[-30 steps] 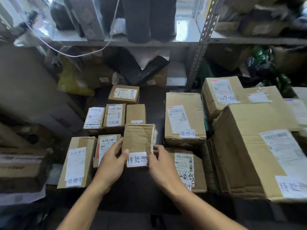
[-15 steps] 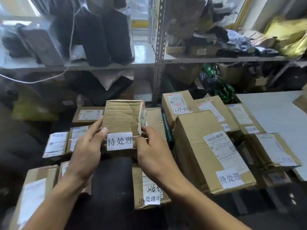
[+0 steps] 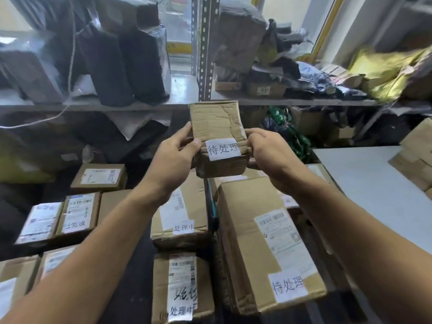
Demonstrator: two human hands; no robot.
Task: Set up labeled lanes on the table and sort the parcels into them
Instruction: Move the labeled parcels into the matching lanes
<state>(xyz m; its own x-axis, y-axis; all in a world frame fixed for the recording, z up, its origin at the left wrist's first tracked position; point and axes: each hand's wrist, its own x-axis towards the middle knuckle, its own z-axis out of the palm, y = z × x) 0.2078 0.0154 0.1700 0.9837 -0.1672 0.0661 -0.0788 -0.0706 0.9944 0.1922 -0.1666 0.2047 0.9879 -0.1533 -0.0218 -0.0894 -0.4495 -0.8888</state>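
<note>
yellow bag [image 3: 383, 73]: blurred | box [image 3: 415, 160] at right edge: cut off

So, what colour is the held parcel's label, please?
The label is white with black characters; head view.

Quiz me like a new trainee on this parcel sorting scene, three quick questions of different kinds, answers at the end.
1. True or false: the small box lies on the table.
2. How many hands grip it? A) none B) one C) two
3. Which parcel on the table bears the same label text as it?
Key: 1 false, it is held up in the air. 2 C, the left hand and the right hand. 3 the large box at the right, also marked 待处理.
</note>
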